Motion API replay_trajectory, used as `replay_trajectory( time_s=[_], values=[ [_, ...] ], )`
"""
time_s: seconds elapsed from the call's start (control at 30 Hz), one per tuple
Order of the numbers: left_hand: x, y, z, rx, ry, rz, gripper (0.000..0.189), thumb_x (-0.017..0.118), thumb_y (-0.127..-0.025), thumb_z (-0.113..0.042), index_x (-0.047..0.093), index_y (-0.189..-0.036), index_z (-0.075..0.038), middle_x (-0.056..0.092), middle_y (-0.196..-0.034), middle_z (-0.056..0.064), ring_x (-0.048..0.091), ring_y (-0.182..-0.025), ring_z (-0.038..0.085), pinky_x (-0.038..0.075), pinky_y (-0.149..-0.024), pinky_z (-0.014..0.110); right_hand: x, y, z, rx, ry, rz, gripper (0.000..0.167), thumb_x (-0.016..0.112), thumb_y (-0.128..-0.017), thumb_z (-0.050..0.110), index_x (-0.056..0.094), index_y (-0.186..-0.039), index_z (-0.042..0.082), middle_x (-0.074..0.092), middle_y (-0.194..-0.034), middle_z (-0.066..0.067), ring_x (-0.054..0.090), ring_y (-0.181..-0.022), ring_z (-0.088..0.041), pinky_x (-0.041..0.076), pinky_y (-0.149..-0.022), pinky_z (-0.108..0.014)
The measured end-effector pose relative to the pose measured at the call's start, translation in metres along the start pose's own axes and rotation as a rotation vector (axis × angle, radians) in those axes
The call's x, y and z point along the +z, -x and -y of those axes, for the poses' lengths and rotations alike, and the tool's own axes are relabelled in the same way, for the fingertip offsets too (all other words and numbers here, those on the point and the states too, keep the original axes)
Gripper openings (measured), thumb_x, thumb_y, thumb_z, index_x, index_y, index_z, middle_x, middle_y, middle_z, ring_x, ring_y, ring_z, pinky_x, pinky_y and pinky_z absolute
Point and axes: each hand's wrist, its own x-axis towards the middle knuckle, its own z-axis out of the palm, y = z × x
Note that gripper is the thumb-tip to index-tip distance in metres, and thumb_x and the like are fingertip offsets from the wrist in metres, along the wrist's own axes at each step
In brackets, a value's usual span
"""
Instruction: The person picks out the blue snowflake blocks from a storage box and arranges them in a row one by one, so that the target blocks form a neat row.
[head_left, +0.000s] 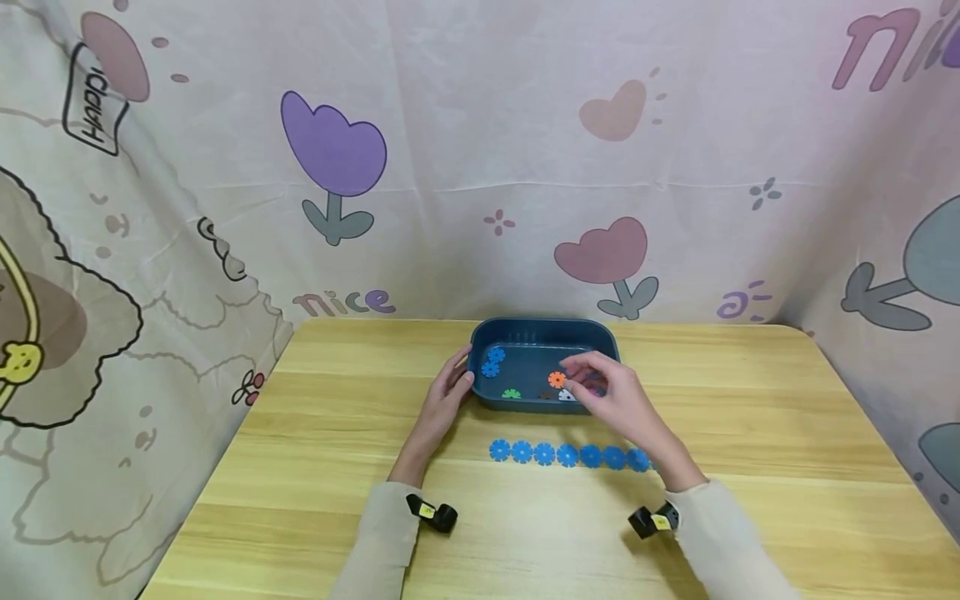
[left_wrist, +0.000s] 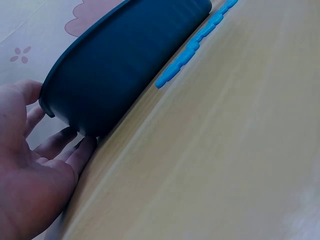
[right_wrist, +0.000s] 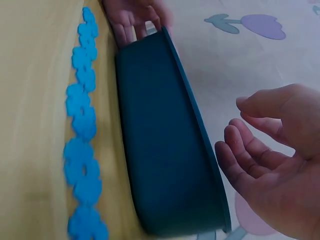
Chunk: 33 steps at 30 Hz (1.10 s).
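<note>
A dark blue rectangular tray [head_left: 543,407] stands on the table, with several flower-shaped plastic discs inside. My left hand [head_left: 444,398] touches the tray's left end, fingertips on the outer wall and at the rim. Above the tray's right part is my right hand [head_left: 615,396], thumb and fingers apart; in the right wrist view nothing shows between them. Its fingertips are close by an orange disc [head_left: 557,379] and a white disc [head_left: 566,396]. Blue discs [head_left: 491,368] lie in the left corner, and a green disc [head_left: 512,394] is at the near wall.
A row of several blue discs [head_left: 567,455] runs along the wooden table [head_left: 540,533] in front of the tray. Its right end passes under my right wrist. A printed cloth [head_left: 450,150] hangs behind the table and at its sides.
</note>
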Motion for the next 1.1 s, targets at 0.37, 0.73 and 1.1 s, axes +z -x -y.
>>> replay_trajectory(
  time_s=[0.37, 0.73, 1.1],
  values=[
    [0.000, 0.000, 0.000, -0.005, 0.006, 0.001, 0.050, 0.049, -0.110, -0.028, 0.039, -0.159, -0.023, 0.035, -0.164, 0.004, 0.036, -0.149, 0.026, 0.038, -0.115, 0.040, 0.029, -0.043, 0.003, 0.056, -0.031, 0.075, 0.027, 0.073, -0.096, 0.007, 0.069, -0.122, 0.007, 0.070, -0.110, -0.016, 0.067, -0.096, -0.023, 0.061, -0.085, -0.039],
    [0.001, 0.000, -0.002, -0.027, 0.020, -0.010, 0.047, 0.047, -0.111, -0.019, 0.041, -0.158, -0.025, 0.038, -0.163, 0.006, 0.037, -0.149, 0.026, 0.037, -0.116, 0.043, 0.058, -0.078, -0.006, 0.128, -0.029, 0.179, 0.031, 0.072, -0.096, 0.006, 0.067, -0.126, -0.002, 0.070, -0.117, -0.020, 0.067, -0.099, -0.028, 0.057, -0.091, -0.046],
    [-0.001, -0.001, 0.001, 0.004, 0.027, 0.015, 0.049, 0.048, -0.111, -0.023, 0.039, -0.159, -0.021, 0.038, -0.162, 0.007, 0.038, -0.148, 0.026, 0.038, -0.116, 0.042, 0.086, -0.099, -0.018, 0.156, 0.061, 0.268, 0.029, 0.072, -0.094, 0.002, 0.069, -0.122, -0.003, 0.070, -0.108, -0.020, 0.066, -0.093, -0.027, 0.059, -0.088, -0.041]
  ],
)
